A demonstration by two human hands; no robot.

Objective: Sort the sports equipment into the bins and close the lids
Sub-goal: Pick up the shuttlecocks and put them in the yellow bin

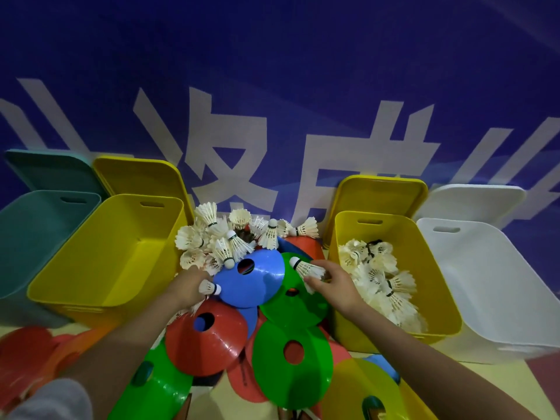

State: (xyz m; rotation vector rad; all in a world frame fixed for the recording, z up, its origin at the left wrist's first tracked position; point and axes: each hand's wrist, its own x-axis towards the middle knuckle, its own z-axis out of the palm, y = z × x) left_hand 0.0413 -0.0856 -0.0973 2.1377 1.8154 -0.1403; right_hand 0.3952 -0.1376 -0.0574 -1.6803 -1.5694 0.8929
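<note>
A heap of white feather shuttlecocks (230,237) lies at the back of a pile of flat disc cones, among them a blue cone (257,283), a green cone (294,298) and a red cone (206,338). My left hand (189,286) grips a shuttlecock (209,287) at the blue cone's left edge. My right hand (333,283) pinches another shuttlecock (306,268) over the green cone. The right yellow bin (394,231) holds several shuttlecocks (381,277). The left yellow bin (121,253) is bare inside.
A teal bin (36,231) stands at far left and a white bin (491,283) at far right. All lids lean open against the blue wall banner (272,71). More orange cones (36,353) lie at lower left, a yellow cone (363,389) at lower right.
</note>
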